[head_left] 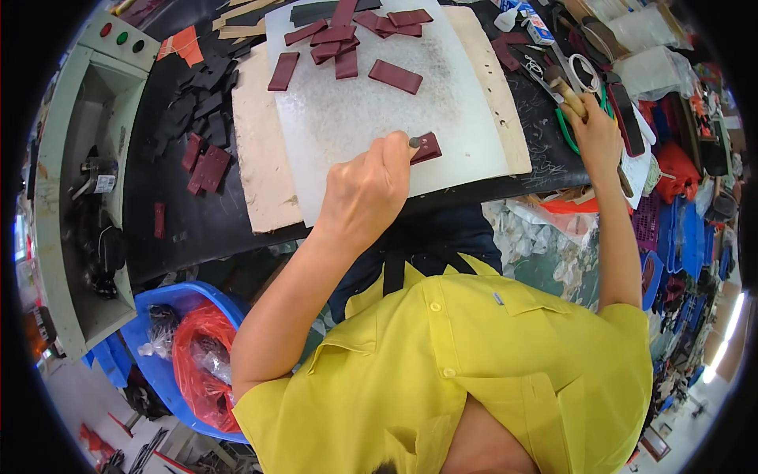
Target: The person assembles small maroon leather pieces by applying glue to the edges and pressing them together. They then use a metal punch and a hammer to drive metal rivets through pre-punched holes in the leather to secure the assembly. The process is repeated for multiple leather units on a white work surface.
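Observation:
Near the front of a white cutting board [332, 150], my left hand [365, 186] is closed round a short dark metal rod, seemingly a punch [414, 142]. Only the rod's top end shows; its lower tip is hidden. Right beside it lies a small maroon strap piece [428, 148] with small marks on it. My right hand [598, 136], off to the right of the board, grips a tan wooden mallet [567, 93]. Further back on the board lie several maroon strap pieces [395, 76], some overlapping in a pile.
Beneath the board is a beige sheet [264, 158] on a black table [181, 229]. Black scraps [193, 103] and finished-looking maroon pieces [212, 168] lie left. Scissors [537, 73] and green-handled tools [565, 130] sit near my right hand. A blue tub [146, 316] stands lower left.

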A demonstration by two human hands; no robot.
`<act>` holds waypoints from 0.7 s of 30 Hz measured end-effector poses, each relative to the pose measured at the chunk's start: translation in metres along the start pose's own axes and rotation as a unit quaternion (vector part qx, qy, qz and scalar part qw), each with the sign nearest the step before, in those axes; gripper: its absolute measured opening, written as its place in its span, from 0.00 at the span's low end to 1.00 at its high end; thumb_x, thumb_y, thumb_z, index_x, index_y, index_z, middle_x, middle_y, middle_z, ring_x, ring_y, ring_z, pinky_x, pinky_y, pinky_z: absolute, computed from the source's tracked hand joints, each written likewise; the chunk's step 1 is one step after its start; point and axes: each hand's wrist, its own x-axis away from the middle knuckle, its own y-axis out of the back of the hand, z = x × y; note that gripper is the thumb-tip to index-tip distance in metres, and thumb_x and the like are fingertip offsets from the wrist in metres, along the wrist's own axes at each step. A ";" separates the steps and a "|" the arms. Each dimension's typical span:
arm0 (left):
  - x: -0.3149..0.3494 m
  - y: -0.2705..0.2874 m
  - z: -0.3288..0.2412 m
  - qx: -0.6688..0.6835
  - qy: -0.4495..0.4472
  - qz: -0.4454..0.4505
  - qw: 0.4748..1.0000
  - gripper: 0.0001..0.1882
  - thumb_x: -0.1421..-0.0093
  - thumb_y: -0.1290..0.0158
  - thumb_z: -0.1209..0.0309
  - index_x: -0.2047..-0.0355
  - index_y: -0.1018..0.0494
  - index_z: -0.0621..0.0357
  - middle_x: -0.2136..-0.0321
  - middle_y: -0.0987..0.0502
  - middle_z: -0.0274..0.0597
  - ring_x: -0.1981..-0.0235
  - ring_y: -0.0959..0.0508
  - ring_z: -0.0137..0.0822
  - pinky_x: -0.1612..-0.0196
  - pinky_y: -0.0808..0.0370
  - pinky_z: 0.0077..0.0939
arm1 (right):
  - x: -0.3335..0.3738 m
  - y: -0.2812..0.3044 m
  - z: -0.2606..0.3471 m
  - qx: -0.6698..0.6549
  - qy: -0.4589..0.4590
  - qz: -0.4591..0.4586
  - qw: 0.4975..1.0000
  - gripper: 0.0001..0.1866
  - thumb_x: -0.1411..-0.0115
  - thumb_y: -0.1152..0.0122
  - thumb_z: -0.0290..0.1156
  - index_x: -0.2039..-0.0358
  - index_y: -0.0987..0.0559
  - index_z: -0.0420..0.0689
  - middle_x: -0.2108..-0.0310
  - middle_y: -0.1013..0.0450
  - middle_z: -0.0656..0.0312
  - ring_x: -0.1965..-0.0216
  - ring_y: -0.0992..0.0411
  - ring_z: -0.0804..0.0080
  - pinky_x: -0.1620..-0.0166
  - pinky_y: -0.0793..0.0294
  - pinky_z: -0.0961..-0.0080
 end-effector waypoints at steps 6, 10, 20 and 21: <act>-0.007 0.006 -0.002 -0.022 0.008 -0.006 1.000 0.06 0.37 0.44 0.73 0.64 0.28 0.64 0.76 0.21 0.42 0.83 0.22 0.38 0.81 0.28 0.30 | 0.016 -0.005 0.108 -0.326 0.184 -0.031 0.927 0.09 0.46 0.30 0.33 0.65 0.15 0.46 0.62 0.24 0.58 0.60 0.26 0.61 0.57 0.27 0.67; -0.012 0.016 0.011 0.368 0.310 -0.038 0.876 0.07 0.36 0.50 0.74 0.64 0.26 0.67 0.70 0.18 0.46 0.76 0.20 0.31 0.72 0.27 0.27 | 0.032 0.005 0.165 -0.351 0.272 0.043 0.895 0.09 0.50 0.27 0.32 0.68 0.16 0.49 0.51 0.26 0.63 0.44 0.32 0.62 0.46 0.38 0.59; 0.014 -0.007 0.004 0.102 0.118 -0.045 0.987 0.06 0.47 0.41 0.80 0.68 0.25 0.59 0.67 0.22 0.42 0.67 0.28 0.44 0.64 0.31 0.34 | -0.024 -0.017 0.120 -0.148 0.162 -0.082 0.972 0.05 0.47 0.31 0.31 0.68 0.15 0.48 0.68 0.22 0.67 0.60 0.27 0.70 0.51 0.37 0.65; 0.017 -0.006 0.003 0.130 0.143 -0.045 0.980 0.09 0.50 0.41 0.82 0.69 0.25 0.59 0.68 0.22 0.42 0.67 0.28 0.45 0.63 0.31 0.36 | -0.027 -0.023 0.121 -0.172 0.171 -0.053 0.969 0.06 0.46 0.31 0.31 0.67 0.16 0.50 0.67 0.23 0.69 0.59 0.27 0.70 0.50 0.39 0.65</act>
